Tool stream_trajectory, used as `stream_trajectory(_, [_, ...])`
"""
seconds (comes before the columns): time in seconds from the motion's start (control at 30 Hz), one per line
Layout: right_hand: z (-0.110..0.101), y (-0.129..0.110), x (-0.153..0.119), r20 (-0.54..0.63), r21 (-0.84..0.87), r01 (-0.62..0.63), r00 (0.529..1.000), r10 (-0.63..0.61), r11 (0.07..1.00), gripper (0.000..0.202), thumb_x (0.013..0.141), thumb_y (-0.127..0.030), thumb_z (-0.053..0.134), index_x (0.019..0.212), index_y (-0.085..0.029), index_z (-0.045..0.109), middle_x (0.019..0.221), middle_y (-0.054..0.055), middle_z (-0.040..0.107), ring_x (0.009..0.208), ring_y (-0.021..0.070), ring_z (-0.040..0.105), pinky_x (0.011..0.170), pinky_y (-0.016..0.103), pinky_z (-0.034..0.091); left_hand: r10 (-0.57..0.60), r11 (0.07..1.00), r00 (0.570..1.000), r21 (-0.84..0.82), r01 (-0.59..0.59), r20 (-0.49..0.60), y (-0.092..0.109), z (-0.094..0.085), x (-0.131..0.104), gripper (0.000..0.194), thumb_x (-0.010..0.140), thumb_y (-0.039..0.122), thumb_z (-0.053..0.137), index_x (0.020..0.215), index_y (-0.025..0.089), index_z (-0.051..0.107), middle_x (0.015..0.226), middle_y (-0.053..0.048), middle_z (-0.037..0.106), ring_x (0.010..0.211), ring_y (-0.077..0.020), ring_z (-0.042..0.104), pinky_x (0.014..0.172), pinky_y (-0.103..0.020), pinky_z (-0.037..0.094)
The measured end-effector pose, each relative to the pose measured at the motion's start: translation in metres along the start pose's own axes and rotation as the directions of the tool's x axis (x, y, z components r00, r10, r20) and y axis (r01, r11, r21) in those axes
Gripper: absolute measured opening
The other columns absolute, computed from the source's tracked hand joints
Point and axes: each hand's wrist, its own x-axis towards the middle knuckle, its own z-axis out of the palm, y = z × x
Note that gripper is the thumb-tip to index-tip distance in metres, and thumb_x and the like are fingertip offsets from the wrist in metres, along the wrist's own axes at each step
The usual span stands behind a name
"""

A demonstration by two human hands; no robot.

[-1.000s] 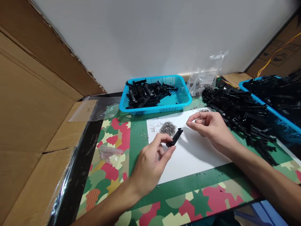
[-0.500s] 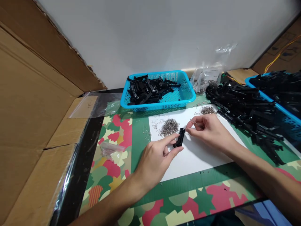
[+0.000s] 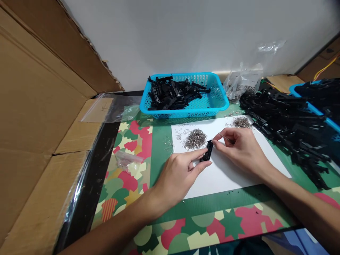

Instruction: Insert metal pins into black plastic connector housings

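Between the thumb and fingers of my left hand (image 3: 183,170) is a small, narrow black plastic part (image 3: 209,150), tilted over the white sheet (image 3: 225,179). My right hand (image 3: 236,147) is closed, with a thin metal rod-like tool (image 3: 224,136) lying across its fingers. The thumb and index fingertips of that hand meet at the upper end of the black part; whether they pinch a tiny piece there is too small to tell. Just beyond my left fingers, a heap of tiny metal pieces (image 3: 196,139) lies on the sheet, and a second heap (image 3: 241,123) sits near its far right corner.
Behind the sheet stands a blue basket (image 3: 186,114) partly filled with black parts. More black parts (image 3: 289,124) are piled at right, against another blue basket (image 3: 305,99). Clear plastic bags (image 3: 241,83) lean at the wall. A cardboard wall (image 3: 34,88) borders the left side.
My right fingertips have come in against the upper end of the black part. My left hand still grips it. The whole view has shifted slightly.
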Motion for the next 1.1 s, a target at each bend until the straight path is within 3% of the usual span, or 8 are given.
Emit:
stream_trajectory(0.27, [0.002,0.0,-0.003,-0.037,-0.04,0.05,0.998,-0.051,0.998,0.017,0.087,-0.028,0.068,0.081,-0.015,0.077,0.052,-0.008,0.038,0.05,0.0094,0.033,0.051,0.027,0.023,0.012,0.999,1.0,0.04,-0.012,0.002,0.002,0.001,0.0,0.035,0.098,0.033,0.081,0.132,0.021,0.081,0.1,-0.006,0.088,0.067,-0.0171,0.075,0.068,-0.029,0.059])
stream_trajectory(0.8, [-0.006,0.0,0.003,0.059,-0.038,0.084,0.995,-0.082,0.996,0.019,0.084,-0.025,0.066,0.071,-0.015,0.075,0.052,-0.007,0.041,0.052,0.0089,0.033,0.052,0.026,0.024,0.098,0.994,0.995,0.041,-0.098,0.001,0.004,0.001,0.0,0.036,0.1,0.025,0.079,0.135,0.018,0.078,0.113,-0.008,0.087,0.071,-0.0201,0.077,0.073,-0.035,0.065])
stream_trajectory(0.97, [-0.012,-0.003,0.005,0.135,-0.036,0.043,0.99,-0.038,0.998,0.024,0.089,-0.031,0.068,0.073,-0.014,0.076,0.054,-0.006,0.041,0.054,0.01,0.033,0.053,0.027,0.024,0.078,0.995,0.997,0.052,-0.079,0.017,0.003,-0.001,0.0,0.036,0.102,0.028,0.076,0.137,0.022,0.078,0.117,-0.008,0.086,0.073,-0.0202,0.078,0.078,-0.036,0.067])
stream_trajectory(1.1, [-0.014,-0.004,0.005,0.132,-0.072,0.049,0.99,-0.039,0.996,0.024,0.091,-0.033,0.069,0.077,-0.015,0.077,0.053,-0.007,0.039,0.054,0.0106,0.033,0.054,0.028,0.023,0.06,0.997,0.998,0.044,-0.06,0.007,0.002,-0.001,-0.001,0.035,0.102,0.031,0.076,0.135,0.02,0.079,0.113,-0.008,0.087,0.073,-0.0206,0.078,0.08,-0.037,0.066])
